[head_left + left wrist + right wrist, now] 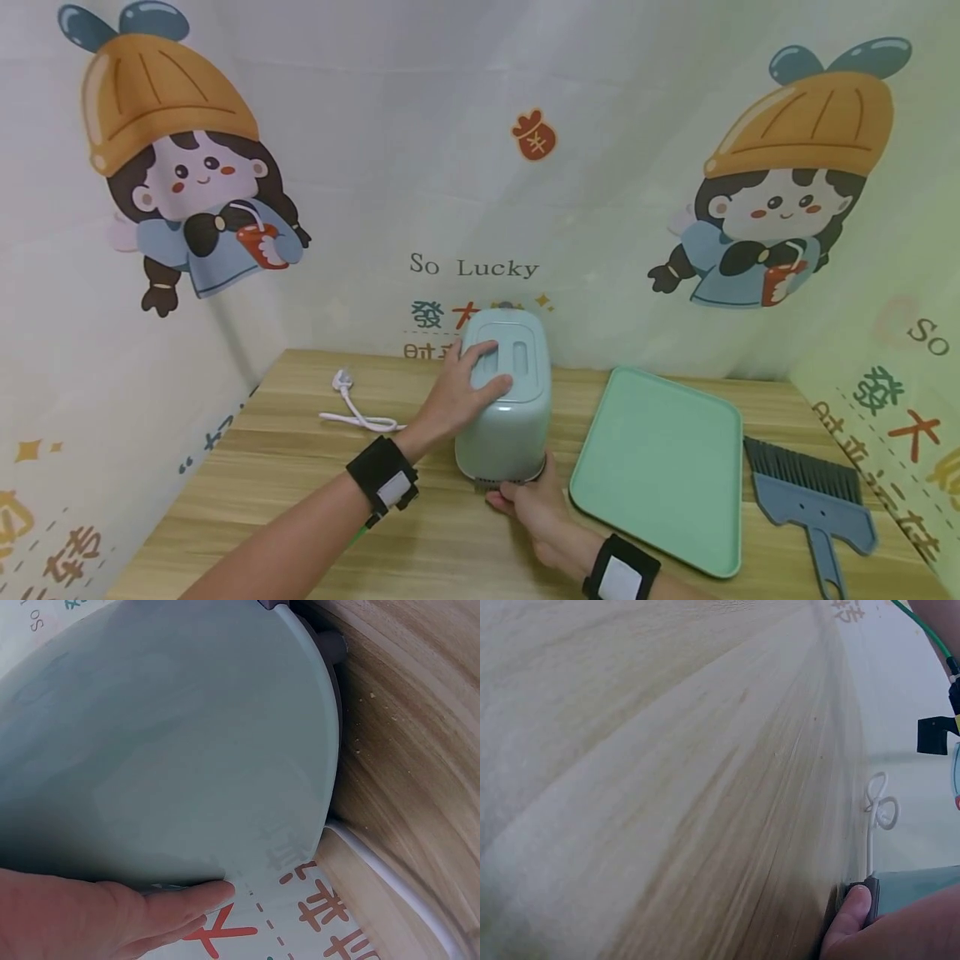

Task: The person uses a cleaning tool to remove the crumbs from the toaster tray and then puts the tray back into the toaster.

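Observation:
A pale green toaster (502,433) with a lid (525,392) on top stands end-on at the middle of the wooden table. My left hand (465,392) rests on its top and left side, the thumb and a finger spread over the lid. In the left wrist view, straight fingers of the left hand (157,915) lie along the toaster's smooth side (187,750). Low at the near end, my right hand (536,500) holds the toaster's dark base. The right wrist view has the thumb (855,904) pressed on a dark part there; the other fingers are mostly hidden.
A white power cord (363,421) with its plug (342,382) lies left of the toaster. To the right are a green tray (660,467) and a blue-grey brush (810,508). A printed cloth (360,167) hangs behind the table. Small crumbs (373,696) dot the tabletop.

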`<state>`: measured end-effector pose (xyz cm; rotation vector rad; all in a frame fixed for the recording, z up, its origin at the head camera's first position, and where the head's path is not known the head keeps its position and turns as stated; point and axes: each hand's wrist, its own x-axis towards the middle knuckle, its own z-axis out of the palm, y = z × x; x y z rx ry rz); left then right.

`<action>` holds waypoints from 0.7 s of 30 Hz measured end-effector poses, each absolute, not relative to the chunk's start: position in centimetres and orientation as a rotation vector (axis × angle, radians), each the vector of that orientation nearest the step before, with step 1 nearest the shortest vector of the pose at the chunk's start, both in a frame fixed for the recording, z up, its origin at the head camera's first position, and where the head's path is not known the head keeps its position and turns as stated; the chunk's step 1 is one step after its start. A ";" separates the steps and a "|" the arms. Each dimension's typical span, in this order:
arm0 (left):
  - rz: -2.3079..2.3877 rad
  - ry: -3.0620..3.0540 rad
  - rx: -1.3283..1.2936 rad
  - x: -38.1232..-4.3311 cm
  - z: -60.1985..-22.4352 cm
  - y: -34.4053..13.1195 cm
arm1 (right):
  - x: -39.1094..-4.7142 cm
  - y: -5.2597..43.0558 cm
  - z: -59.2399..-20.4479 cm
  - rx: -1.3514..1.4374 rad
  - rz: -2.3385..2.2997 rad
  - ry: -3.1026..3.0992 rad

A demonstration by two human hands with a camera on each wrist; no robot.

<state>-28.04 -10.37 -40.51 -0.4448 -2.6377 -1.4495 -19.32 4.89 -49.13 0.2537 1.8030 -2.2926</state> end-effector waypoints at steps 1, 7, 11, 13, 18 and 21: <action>-1.451 -2.638 -0.446 -28.0 -40.5 -10.4 | -19.2 4.9 -49.1 0.256 -2.295 1.799; -1.448 -2.644 -0.434 -27.9 -40.4 -10.4 | -18.1 5.0 -49.1 0.277 -2.247 1.766; -1.445 -2.653 -0.427 -27.9 -40.3 -10.4 | -17.2 5.2 -49.1 0.294 -2.216 1.742; -1.449 -2.657 -0.425 -27.9 -40.3 -10.5 | -16.8 5.2 -49.1 0.301 -2.204 1.731; -1.451 -2.664 -0.421 -27.8 -40.4 -10.6 | -16.5 5.6 -48.9 0.322 -2.140 1.690; -1.449 -2.668 -0.418 -27.8 -40.3 -10.6 | -16.6 5.9 -48.7 0.305 -2.107 1.679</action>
